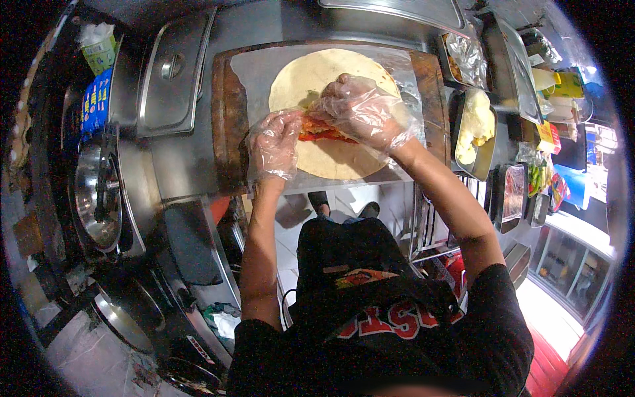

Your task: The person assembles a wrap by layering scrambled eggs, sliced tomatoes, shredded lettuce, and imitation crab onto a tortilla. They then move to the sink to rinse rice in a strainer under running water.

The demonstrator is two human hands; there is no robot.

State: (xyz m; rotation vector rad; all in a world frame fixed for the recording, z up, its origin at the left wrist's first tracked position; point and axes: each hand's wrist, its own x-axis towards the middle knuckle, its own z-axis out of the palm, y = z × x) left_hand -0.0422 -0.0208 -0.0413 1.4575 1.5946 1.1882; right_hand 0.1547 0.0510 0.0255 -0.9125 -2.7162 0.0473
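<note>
A large round flatbread lies on a clear plastic sheet over a brown board. Across its middle runs a line of red and orange filling, with what look like red pepper strips. Both hands wear thin clear plastic gloves. My left hand is closed at the left end of the filling, fingertips bent in against it. Over the right part of the filling, my right hand is closed with curled fingers. Whatever either hand holds is hidden by the fingers and gloves.
Right of the board, a metal tray holds a pale yellow mass, with a foil-topped pan behind it. A lidded steel pan stands at the left, a metal bowl nearer. Further containers line the right side.
</note>
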